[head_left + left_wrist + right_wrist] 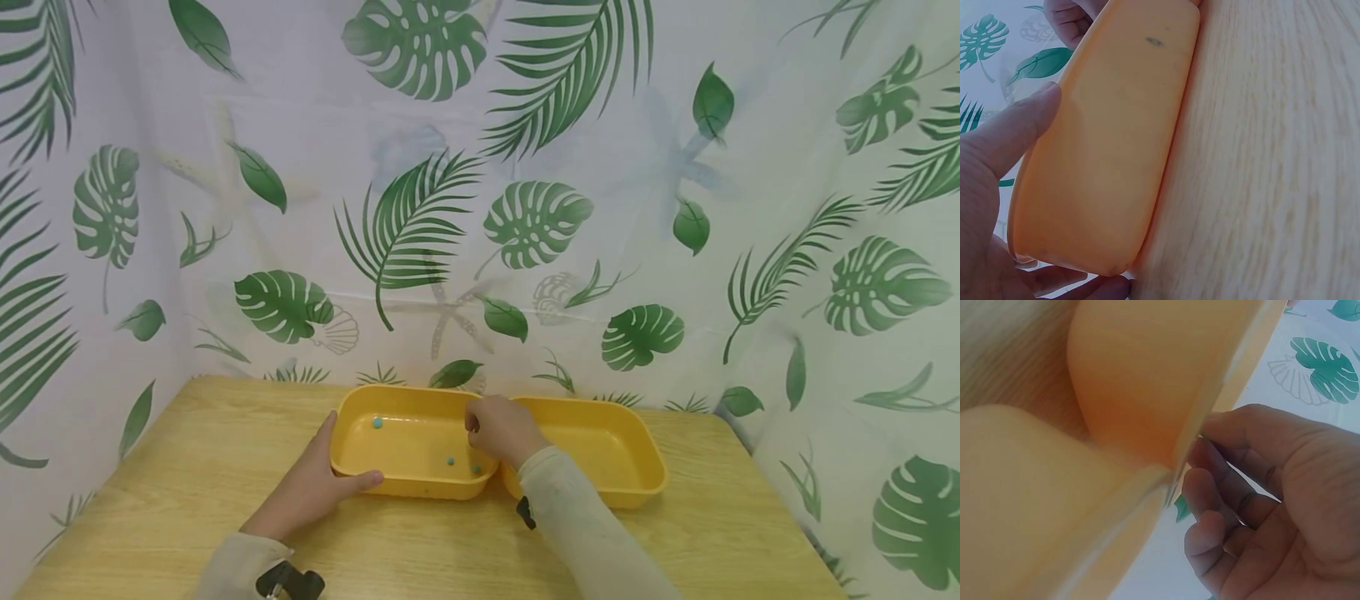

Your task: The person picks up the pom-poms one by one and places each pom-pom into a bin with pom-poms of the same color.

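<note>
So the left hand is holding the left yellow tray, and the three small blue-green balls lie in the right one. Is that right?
Not quite: the three small blue-green balls lie in the left yellow tray, as the head view shows. The left hand is indeed holding that tray.

Open air above the left tray and right tray gives you passage from overhead, while their rims meet at the adjoining ends and bar a route between them at that height. Your right hand and sleeve block the approach over that junction. Your left hand occupies the left end, thumb across the near rim. Close behind, a leaf-print sheet limits reach; wider table spreads in front. Inside the left tray, room stretches between one ball and two near the right front corner.
</note>
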`<state>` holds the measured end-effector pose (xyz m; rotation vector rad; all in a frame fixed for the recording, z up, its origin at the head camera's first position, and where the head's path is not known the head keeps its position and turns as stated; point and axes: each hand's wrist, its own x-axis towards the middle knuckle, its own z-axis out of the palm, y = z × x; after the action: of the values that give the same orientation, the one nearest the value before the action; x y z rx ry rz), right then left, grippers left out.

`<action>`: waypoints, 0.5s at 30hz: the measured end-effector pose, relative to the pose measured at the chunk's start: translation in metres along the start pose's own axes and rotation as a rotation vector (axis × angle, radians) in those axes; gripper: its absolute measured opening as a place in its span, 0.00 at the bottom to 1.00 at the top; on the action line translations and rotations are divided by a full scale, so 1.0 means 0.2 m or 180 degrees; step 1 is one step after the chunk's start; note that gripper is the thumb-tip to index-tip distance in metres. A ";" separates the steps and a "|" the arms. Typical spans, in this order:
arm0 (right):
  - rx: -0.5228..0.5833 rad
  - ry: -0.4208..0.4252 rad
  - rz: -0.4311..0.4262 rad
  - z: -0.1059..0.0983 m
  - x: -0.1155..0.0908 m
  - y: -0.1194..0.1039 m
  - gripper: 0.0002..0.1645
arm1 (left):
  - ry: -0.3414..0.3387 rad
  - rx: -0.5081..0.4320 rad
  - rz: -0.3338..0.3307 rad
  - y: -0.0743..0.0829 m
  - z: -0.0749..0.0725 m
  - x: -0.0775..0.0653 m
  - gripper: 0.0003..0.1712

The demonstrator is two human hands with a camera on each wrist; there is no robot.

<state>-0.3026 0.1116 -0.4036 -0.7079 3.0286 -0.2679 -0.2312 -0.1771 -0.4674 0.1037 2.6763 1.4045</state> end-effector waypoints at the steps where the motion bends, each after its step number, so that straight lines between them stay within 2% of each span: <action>1: 0.0003 0.0004 -0.0003 0.00 0.00 0.00 0.04 | -0.0002 -0.0014 -0.0001 0.00 0.00 0.00 0.77; 9: 0.0132 0.0015 -0.0021 -0.01 -0.02 0.01 0.05 | 0.0000 -0.0027 0.0057 0.00 0.00 0.00 0.76; 15: 0.0393 0.0046 0.0009 -0.05 -0.07 0.03 0.04 | -0.0010 -0.0020 -0.0028 0.00 0.00 0.00 0.77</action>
<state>-0.2927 0.1243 -0.3951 -0.6952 2.9941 -0.4574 -0.2316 -0.1771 -0.4676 0.0934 2.6662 1.4090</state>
